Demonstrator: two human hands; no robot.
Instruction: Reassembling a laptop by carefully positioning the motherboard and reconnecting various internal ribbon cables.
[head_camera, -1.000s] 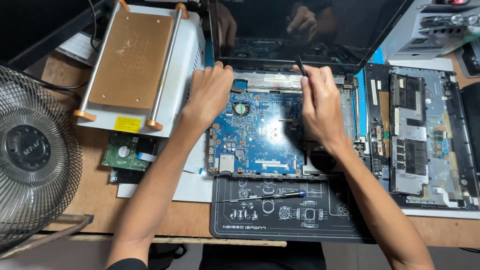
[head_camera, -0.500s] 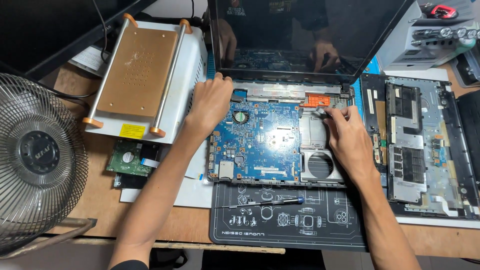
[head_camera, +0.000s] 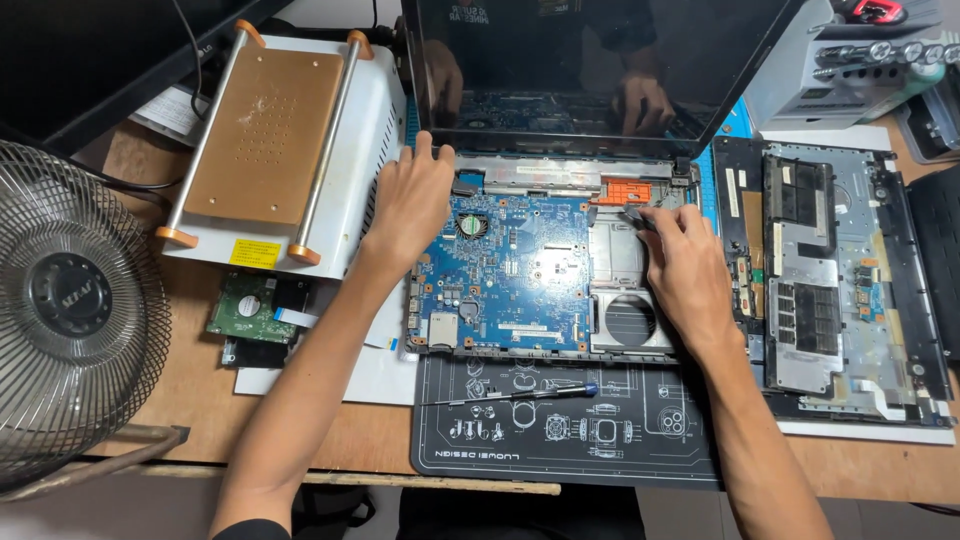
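Observation:
An open laptop base with a blue motherboard (head_camera: 510, 270) lies in front of me, its dark screen (head_camera: 590, 70) tilted up behind. My left hand (head_camera: 410, 205) rests on the base's upper left corner, fingers spread over the frame edge, holding nothing. My right hand (head_camera: 685, 265) lies over the base's right side, above the round fan opening (head_camera: 630, 320). Its fingertips pinch a thin dark tool (head_camera: 636, 213) whose tip points at the hinge area just below an orange part (head_camera: 620, 188).
A blue-handled screwdriver (head_camera: 520, 395) lies on the black work mat (head_camera: 560, 450). A white heating plate machine (head_camera: 270, 130), a bare hard drive (head_camera: 245, 305) and a wire fan (head_camera: 70, 300) stand left. A removed laptop cover (head_camera: 830, 270) lies right.
My right hand has moved from the upper middle of the board to the right hinge area beside the orange part. My left hand has stayed on the upper left corner.

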